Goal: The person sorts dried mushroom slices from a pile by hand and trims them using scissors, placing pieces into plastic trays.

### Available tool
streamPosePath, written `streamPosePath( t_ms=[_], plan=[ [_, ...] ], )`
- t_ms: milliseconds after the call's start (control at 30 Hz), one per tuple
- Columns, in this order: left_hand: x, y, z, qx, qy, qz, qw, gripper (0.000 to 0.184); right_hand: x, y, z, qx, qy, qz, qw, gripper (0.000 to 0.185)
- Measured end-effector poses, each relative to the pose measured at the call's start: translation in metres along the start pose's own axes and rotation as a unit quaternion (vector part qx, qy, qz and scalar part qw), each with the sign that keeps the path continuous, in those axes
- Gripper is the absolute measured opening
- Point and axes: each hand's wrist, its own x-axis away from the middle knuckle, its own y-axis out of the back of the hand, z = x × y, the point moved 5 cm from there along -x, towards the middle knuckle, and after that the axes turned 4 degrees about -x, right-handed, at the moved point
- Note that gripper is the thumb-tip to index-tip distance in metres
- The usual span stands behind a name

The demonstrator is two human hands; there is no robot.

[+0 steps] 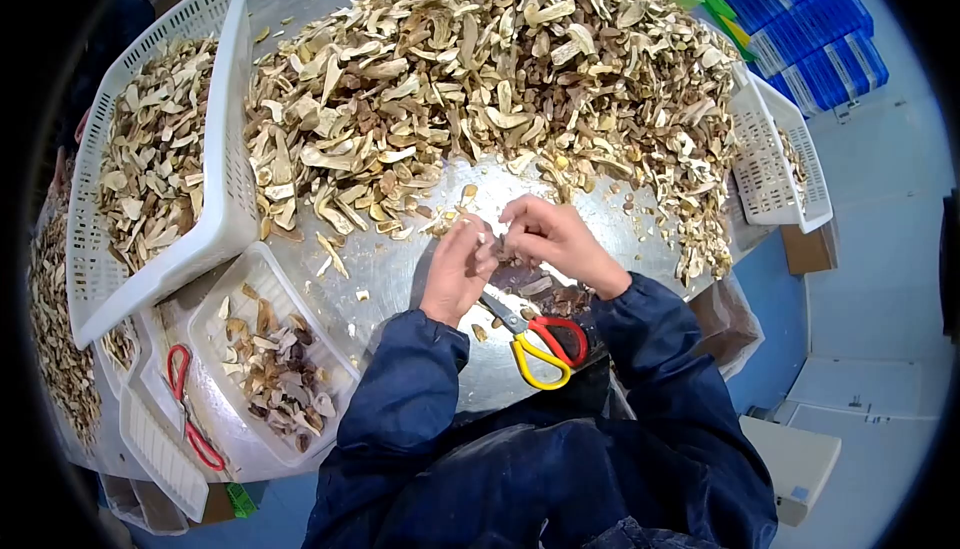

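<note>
My left hand (pixel 462 267) and my right hand (pixel 558 241) are raised close together over the metal table (pixel 390 279), fingers curled toward each other. A small pale piece shows at my left fingertips; what my right fingers pinch is too small to make out. Just below my hands lie scissors (pixel 535 334) with one red and one yellow handle. Dark slices (pixel 550 294) lie beneath my right hand. Beyond my hands spreads a large heap of dried, sliced mushrooms (pixel 480 79).
A white basket (pixel 235 139) of slices stands at the left, with a shallow tray (pixel 345 374) of pieces below it. Red-handled scissors (pixel 188 409) lie beside that tray. Another white basket (pixel 815 174) is at the right. Blue boxes (pixel 815 39) stand behind.
</note>
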Motion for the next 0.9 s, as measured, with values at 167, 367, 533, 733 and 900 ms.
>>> streamPosePath(
  t_ms=[167,367,533,733,900],
  plan=[
    [-0.009,0.001,-0.003,0.143,-0.015,0.092,0.985,0.004,-0.011,0.05,-0.034,0.299,-0.05,-0.058,0.951,0.015],
    [-0.003,0.005,0.009,-0.018,0.107,0.13,0.986,0.023,-0.033,0.03,-0.05,0.363,-0.039,-0.146,0.919,0.018],
    [0.005,-0.008,0.008,-0.022,0.179,0.051,0.982,0.051,-0.038,0.02,-0.017,0.016,-0.077,-0.006,0.997,0.024],
    [0.009,-0.011,0.011,-0.06,0.186,0.112,0.974,0.017,-0.076,-0.006,-0.047,0.316,0.128,-0.084,0.936,0.024],
    [0.004,-0.01,0.013,0.003,0.22,0.107,0.97,0.043,-0.07,0.005,-0.037,0.245,0.109,-0.132,0.954,0.02]
  ],
)
